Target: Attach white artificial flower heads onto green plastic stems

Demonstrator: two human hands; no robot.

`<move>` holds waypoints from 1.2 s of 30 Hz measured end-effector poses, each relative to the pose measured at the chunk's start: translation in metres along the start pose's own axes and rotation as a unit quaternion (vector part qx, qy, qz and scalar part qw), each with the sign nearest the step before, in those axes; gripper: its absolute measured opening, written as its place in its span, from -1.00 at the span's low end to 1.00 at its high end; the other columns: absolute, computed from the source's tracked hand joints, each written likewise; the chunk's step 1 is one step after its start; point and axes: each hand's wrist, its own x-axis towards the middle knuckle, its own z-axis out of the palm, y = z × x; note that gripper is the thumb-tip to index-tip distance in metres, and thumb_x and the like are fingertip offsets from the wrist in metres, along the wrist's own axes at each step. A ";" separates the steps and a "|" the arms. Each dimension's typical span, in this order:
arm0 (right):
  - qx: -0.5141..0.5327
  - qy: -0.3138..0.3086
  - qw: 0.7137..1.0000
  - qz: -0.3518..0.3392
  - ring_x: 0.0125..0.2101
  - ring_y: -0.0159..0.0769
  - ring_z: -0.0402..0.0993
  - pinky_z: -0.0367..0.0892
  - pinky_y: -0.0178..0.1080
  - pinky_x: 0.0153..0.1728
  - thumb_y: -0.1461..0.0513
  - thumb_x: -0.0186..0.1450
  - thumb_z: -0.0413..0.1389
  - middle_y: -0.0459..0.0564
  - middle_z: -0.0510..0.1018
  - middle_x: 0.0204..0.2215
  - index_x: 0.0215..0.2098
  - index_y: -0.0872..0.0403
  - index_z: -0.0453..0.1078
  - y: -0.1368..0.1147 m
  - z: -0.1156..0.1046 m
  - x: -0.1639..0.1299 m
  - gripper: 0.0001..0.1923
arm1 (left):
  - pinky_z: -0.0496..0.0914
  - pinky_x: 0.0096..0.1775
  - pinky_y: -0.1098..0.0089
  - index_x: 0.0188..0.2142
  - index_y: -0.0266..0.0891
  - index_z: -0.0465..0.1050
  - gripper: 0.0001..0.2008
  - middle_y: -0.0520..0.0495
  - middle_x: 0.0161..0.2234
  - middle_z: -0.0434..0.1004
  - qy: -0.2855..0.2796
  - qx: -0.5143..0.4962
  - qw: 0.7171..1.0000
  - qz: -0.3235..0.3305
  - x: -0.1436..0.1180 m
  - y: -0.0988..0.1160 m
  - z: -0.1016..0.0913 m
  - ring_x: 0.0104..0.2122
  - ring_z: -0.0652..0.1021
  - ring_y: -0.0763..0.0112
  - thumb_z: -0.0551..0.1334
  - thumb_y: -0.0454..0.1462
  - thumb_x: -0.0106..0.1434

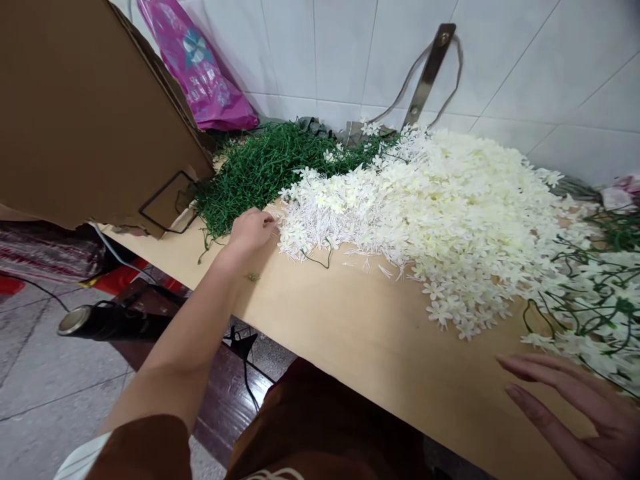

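Down on the pale wooden tabletop [350, 333], the left hand [251, 230] reaches out at the end of a bare forearm and rests where 2 heaps meet. Its fingers are curled inward with the tips drawn close together at the near edge of the large pile of small white plastic flowers with thin stalks [440, 200]; whether they pinch a stalk cannot be told, since the fingertips are hidden among the white stalks. The flowers nearest those fingertips lie touching them, just to their right, and the pile spreads away from there across the middle of the table toward the tiled wall [550, 60].

Just behind and to the left of the same hand lies the heap of thin green plastic stems [260, 167], its loose ends trailing close to the knuckles.

The right hand [575, 413] lies low at the lower right corner, palm down over bare wood, fingers stretched out flat and slightly spread, holding nothing. It sits near a tangle of green stems with white blossoms already on them [595, 300], apart from it.

At the far left a brown cardboard box flap [85, 107] hangs over the table edge, a pink printed plastic bag [200, 67] leans on the wall behind it, and a metal bracket [430, 67] is fixed to the tiles.
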 end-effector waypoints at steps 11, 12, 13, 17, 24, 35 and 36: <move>0.085 -0.150 0.960 -0.221 -0.07 -0.11 0.43 0.41 -0.08 -0.07 0.25 0.31 0.12 0.13 0.53 -0.13 -0.03 0.10 0.44 -0.139 0.111 0.108 -0.74 | 0.32 -0.28 0.34 -0.28 -0.19 0.56 -0.67 -0.11 -0.31 0.60 -0.011 -0.112 0.991 0.074 -0.050 0.052 -0.005 -0.34 0.52 0.29 0.06 -0.11 0.31; 0.044 -0.147 0.963 -0.221 -0.03 -0.05 0.37 0.37 -0.04 -0.05 0.24 0.30 0.14 0.17 0.50 -0.08 -0.02 0.11 0.44 -0.146 0.124 0.114 -0.72 | 0.34 -0.24 0.33 -0.23 -0.19 0.56 -0.69 -0.12 -0.28 0.59 -0.011 -0.113 0.990 0.088 -0.054 0.055 -0.003 -0.31 0.52 0.27 0.09 -0.11 0.30; 0.006 -0.144 0.965 -0.219 0.00 0.00 0.33 0.34 0.00 -0.04 0.22 0.30 0.14 0.20 0.48 -0.06 -0.02 0.12 0.44 -0.151 0.136 0.117 -0.70 | 0.35 -0.21 0.32 -0.18 -0.19 0.55 -0.70 -0.13 -0.26 0.58 -0.011 -0.112 0.989 0.097 -0.057 0.057 0.000 -0.28 0.53 0.26 0.11 -0.13 0.29; -0.088 -0.144 0.964 -0.204 -0.10 0.04 0.30 0.29 0.01 -0.12 0.19 0.32 0.12 0.22 0.51 -0.17 -0.13 0.19 0.49 -0.147 0.155 0.117 -0.75 | 0.36 -0.13 0.25 -0.17 -0.20 0.56 -0.74 -0.15 -0.25 0.56 -0.031 -0.101 0.988 0.112 -0.062 0.058 0.008 -0.19 0.52 0.19 0.14 -0.20 0.27; -0.126 -0.035 0.961 -0.245 -0.21 -0.09 0.28 0.25 -0.10 -0.19 0.31 0.32 0.07 0.12 0.49 -0.36 -0.41 0.14 0.45 -0.104 0.131 0.091 -0.83 | 0.36 -0.20 0.26 -0.31 -0.18 0.57 -0.77 -0.11 -0.32 0.60 -0.043 -0.110 0.986 0.118 -0.055 0.058 0.005 -0.29 0.54 0.24 0.12 -0.22 0.28; -0.072 -0.026 0.958 -0.275 -0.27 -0.13 0.28 0.32 -0.10 -0.20 0.38 0.28 0.10 0.13 0.49 -0.39 -0.45 0.17 0.41 -0.089 0.119 0.080 -0.86 | 0.31 -0.01 0.14 -0.03 -0.26 0.52 -0.69 -0.27 -0.09 0.49 -0.034 -0.026 0.990 0.131 -0.019 0.102 0.011 0.00 0.45 0.02 0.18 -0.21 0.28; -0.067 -0.029 0.960 -0.271 -0.28 -0.13 0.28 0.32 -0.10 -0.20 0.38 0.28 0.10 0.12 0.48 -0.40 -0.45 0.17 0.40 -0.089 0.118 0.079 -0.86 | 0.31 -0.03 0.13 -0.05 -0.26 0.52 -0.71 -0.27 -0.09 0.48 -0.033 -0.024 0.990 0.138 -0.018 0.106 0.014 0.00 0.44 0.01 0.19 -0.22 0.27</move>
